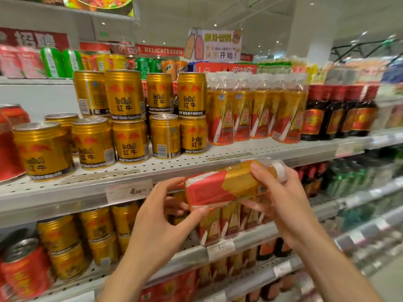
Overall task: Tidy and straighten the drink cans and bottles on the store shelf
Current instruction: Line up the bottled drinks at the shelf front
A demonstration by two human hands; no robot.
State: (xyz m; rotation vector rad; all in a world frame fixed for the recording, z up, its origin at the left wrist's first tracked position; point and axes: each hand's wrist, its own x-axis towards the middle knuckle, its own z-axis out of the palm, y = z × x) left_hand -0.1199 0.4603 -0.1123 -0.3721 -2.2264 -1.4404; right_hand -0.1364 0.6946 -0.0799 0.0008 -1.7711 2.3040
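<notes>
I hold a drink bottle [226, 186] with a red and gold label on its side, in front of the upper shelf's edge [87, 188]. My left hand [161, 227] grips its bottom end, and my right hand [281, 201] grips the neck end with the white cap. On the shelf behind stand gold Red Bull cans [128, 118], some stacked two high. To their right is a row of matching red and gold bottles [255, 112], then dark bottles with red caps [340, 112].
Red cans [11, 140] stand at the far left of the shelf. The shelf below carries more gold cans [93, 234] and red and gold bottles [226, 223]. Price tags [128, 190] line the shelf edges. A drinks sign [213, 44] hangs above the top shelf.
</notes>
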